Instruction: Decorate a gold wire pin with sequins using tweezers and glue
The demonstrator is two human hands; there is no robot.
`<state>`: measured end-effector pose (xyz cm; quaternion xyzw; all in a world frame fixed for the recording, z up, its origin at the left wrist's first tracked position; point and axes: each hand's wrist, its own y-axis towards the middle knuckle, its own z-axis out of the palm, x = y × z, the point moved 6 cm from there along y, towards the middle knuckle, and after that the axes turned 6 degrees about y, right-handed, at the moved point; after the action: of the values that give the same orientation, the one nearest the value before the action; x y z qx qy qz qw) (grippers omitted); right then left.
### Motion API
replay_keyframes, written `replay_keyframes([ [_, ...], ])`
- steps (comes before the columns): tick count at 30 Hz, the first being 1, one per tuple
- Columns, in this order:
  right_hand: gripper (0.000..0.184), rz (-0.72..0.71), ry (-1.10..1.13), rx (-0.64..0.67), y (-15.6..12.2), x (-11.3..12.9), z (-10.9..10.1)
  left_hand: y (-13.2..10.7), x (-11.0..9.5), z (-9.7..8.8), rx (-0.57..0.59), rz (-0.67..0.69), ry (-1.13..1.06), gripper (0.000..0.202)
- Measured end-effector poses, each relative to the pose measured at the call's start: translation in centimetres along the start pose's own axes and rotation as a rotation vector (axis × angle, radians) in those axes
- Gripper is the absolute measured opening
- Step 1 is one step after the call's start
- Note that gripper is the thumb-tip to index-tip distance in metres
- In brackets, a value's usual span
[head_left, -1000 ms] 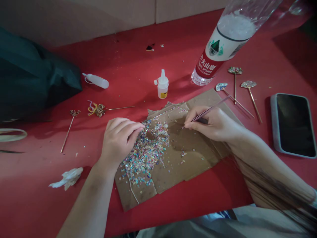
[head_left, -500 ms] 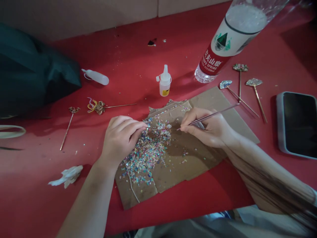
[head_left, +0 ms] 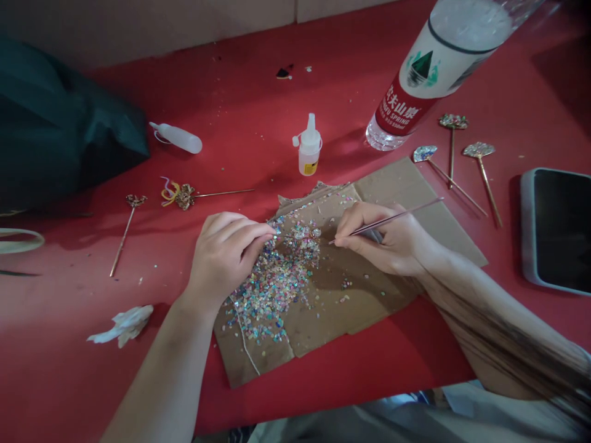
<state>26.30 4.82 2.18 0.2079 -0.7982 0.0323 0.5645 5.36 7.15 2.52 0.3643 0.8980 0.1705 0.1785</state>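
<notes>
My left hand (head_left: 228, 252) is closed in a pinch above the glitter chips, on the thin stem of a hairpin. The hairpin's chip-covered head (head_left: 308, 234) points right and blends into the pile behind it. In my right hand (head_left: 385, 240) is a slim pinkish stick tool (head_left: 401, 213), held like a pen. Its tip is just right of the hairpin head, apart from it. Colourful glitter chips (head_left: 272, 295) lie heaped on a piece of brown cardboard (head_left: 341, 314) under both hands.
Behind the cardboard stand a small glue bottle (head_left: 309, 151) and a water bottle (head_left: 406, 92). Finished-looking hairpins (head_left: 480, 151) lie right, beside a phone (head_left: 561, 227). To the left are gold hairpins (head_left: 184, 197), a plastic bottle (head_left: 178, 137), crumpled tissue (head_left: 124, 325) and a dark bag (head_left: 60, 129).
The stick tool's rear end has dipped slightly and its tip is a little lower. Both hands otherwise keep their places; the view has shifted slightly.
</notes>
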Motion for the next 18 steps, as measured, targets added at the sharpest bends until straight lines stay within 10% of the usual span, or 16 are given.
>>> replay_keyframes([
  [18, 0.008, 0.0, 0.038, -0.004, 0.26, 0.35, -0.04, 0.04, 0.03, 0.0, -0.001, -0.014, -0.01, 0.007],
])
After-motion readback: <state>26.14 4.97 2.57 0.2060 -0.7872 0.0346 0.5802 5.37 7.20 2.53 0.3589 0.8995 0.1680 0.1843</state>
